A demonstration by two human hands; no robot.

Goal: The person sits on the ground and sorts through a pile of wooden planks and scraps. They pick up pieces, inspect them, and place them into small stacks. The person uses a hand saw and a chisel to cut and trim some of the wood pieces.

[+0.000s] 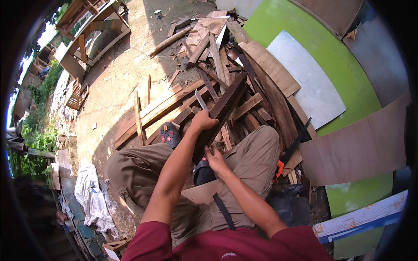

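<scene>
A long dark brown wooden beam (228, 101) slants up and away from between my knees, its far end over a heap of scrap wood. My left hand (203, 120) is closed around a knife (201, 100) at the beam's left edge. The pale blade points away from me, and the handle is hidden in the fist. Closer to me, my right hand (216, 161) grips the near end of the beam, with the thumb along its side. Some of its fingers are hidden.
Scrap wood (209, 54) lies piled ahead. A handsaw (297, 141) with an orange handle rests by my right knee. Green panels (361, 82) and plywood sheets (357, 143) lean at the right. A wooden frame (85, 43) stands far left; a white cloth (92, 195) lies near left.
</scene>
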